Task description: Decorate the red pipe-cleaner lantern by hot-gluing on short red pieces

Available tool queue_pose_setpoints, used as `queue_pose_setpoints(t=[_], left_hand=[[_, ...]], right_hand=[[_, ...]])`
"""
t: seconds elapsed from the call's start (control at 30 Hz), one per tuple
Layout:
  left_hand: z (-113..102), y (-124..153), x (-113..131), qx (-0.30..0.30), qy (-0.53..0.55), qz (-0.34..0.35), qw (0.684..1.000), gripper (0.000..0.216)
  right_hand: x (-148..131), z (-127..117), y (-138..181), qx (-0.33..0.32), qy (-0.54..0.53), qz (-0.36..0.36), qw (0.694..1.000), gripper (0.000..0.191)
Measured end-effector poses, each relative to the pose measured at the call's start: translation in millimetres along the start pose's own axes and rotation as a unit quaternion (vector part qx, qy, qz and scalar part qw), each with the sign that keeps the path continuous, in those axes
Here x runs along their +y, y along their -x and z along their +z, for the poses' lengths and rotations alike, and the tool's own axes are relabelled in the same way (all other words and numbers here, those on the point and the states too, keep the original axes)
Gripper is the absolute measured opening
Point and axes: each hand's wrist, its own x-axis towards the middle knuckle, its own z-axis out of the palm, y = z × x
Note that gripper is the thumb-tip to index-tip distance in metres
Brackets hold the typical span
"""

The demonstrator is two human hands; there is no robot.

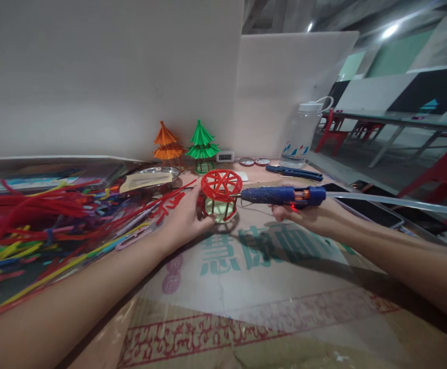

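Observation:
My left hand (187,218) is closed on the left side of a small pavilion frame (222,185), which has a red spoked ring on top, dark posts and a pale base. My right hand (300,212) grips a blue hot glue gun (273,195), its small light glowing red. The gun's nozzle points left and meets, or nearly meets, the rim of the red ring. A long clear glue stick (400,200) sticks out of the gun's back end to the right.
An orange pagoda (165,141) and a green pagoda (202,143) stand by the wall. Coloured strips (35,215) heap up at left, near a metal dish (169,174). At right are a water bottle (300,136), a dark blue tool (295,172) and a phone (365,205).

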Motion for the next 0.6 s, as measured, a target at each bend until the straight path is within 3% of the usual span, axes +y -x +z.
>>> queue_pose_setpoints(t=[0.13, 0.6], left_hand=[[-0.6, -0.3, 1.2, 0.006, -0.010, -0.004, 1.000, 0.080], [0.8, 0.9, -1.8, 0.009, -0.037, 0.000, 0.999, 0.080]], right_hand=[[-1.2, -0.9, -3.1, 0.019, 0.029, -0.001, 0.999, 0.040], [1.3, -1.4, -1.9, -0.003, -0.012, 0.024, 1.000, 0.039]])
